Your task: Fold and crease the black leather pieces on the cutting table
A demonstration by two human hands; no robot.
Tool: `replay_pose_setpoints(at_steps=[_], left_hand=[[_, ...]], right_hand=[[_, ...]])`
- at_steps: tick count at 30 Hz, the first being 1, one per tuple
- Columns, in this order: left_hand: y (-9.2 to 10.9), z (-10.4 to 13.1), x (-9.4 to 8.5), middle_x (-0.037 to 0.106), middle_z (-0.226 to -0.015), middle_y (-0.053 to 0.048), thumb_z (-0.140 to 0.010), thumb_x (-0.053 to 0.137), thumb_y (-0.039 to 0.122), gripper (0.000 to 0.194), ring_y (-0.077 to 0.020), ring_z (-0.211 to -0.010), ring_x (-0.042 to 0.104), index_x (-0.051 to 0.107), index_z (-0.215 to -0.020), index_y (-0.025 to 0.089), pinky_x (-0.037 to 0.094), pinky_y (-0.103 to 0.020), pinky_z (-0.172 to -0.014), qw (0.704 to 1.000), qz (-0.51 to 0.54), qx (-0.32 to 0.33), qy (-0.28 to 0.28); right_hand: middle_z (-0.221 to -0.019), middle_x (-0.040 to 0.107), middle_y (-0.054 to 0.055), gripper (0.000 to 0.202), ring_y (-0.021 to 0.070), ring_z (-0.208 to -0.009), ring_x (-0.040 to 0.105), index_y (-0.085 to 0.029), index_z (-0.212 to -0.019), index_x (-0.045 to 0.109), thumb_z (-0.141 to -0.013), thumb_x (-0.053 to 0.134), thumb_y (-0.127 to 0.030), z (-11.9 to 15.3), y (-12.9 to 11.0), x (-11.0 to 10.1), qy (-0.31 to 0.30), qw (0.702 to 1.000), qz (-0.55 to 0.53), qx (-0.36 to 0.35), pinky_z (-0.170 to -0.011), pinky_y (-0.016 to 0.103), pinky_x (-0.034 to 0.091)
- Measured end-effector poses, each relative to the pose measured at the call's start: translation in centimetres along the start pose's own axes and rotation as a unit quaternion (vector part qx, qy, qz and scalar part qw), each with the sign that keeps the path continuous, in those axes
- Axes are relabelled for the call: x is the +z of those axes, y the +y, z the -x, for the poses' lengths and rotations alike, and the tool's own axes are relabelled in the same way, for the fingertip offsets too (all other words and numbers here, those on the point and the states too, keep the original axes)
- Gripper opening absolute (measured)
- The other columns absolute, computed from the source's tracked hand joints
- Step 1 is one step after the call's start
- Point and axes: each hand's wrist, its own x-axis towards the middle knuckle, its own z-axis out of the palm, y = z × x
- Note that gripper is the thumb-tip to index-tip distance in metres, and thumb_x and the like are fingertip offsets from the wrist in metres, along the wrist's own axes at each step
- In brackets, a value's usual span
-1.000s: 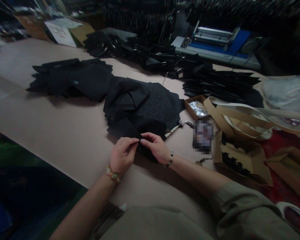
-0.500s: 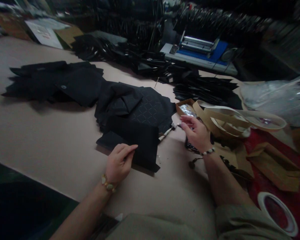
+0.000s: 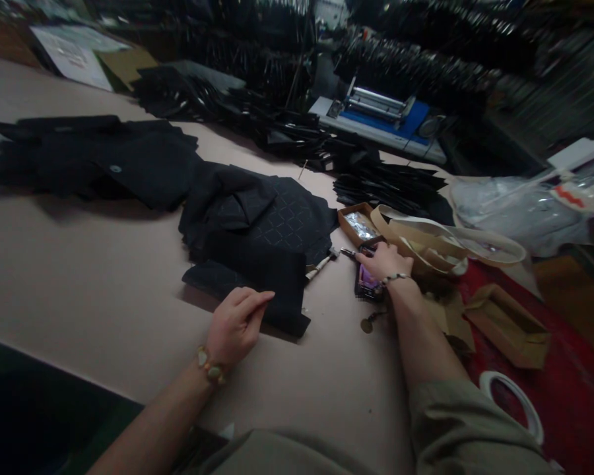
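Note:
My left hand (image 3: 235, 323) is closed, its thumb and fingertips pinched at the near edge of a folded black fabric piece (image 3: 257, 264). Whatever is in the pinch is too small to make out. On the right, my right hand (image 3: 383, 262) reaches down over a small purple and black item (image 3: 369, 280) that it partly covers. Its fingers look apart, though some tips are hidden. A small metal piece (image 3: 347, 252) lies by the thumb. Just left of that, a thin white-handled tool (image 3: 319, 266) rests beside the fabric.
Black fabric pieces (image 3: 148, 171) spread to the left, with more stacks (image 3: 391, 188) behind. An open box of silvery packets (image 3: 361, 224), beige tape strips (image 3: 416, 231) and a cardboard tray (image 3: 507, 323) stand right. A white tape roll (image 3: 512, 402) lies on red material. Behind sits a blue roller machine (image 3: 386, 112).
My right hand has lowered from beside the metal piece onto the purple and black item. The left hand keeps its pinch near the fabric. The view has shifted slightly right.

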Motion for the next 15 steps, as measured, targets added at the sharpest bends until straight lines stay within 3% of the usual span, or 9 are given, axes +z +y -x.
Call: replay_pose_setpoints(at_steps=[7, 15], left_hand=[[-0.1, 0.0, -0.1, 0.063, -0.085, -0.004, -0.093, 0.052, 0.015, 0.024, -0.0164, -0.082, 0.057, 0.067, -0.11, 0.022, 0.049, -0.029, -0.074, 1.0, 0.013, 0.015, 0.007], [-0.1, 0.1, -0.4, 0.063, -0.085, -0.004, -0.093, 0.052, 0.016, 0.023, -0.0166, -0.081, 0.057, 0.067, -0.11, 0.021, 0.048, -0.029, -0.074, 0.999, 0.014, 0.028, 0.017]], right_hand=[[-0.131, 0.052, 0.025, 0.071, 0.0398, -0.119, 0.055, -0.011, -0.134, 0.052, -0.079, 0.06, -0.055, 0.0, -1.2, -0.9, -0.035, 0.998, -0.037, 0.047, -0.097, 0.049, 0.042], [-0.13, 0.055, 0.024, 0.065, 0.0382, -0.121, 0.053, -0.015, -0.131, 0.056, -0.08, 0.06, -0.054, 0.2, -1.5, -1.6, -0.048, 0.997, -0.032, 0.046, -0.1, 0.054, 0.038]])
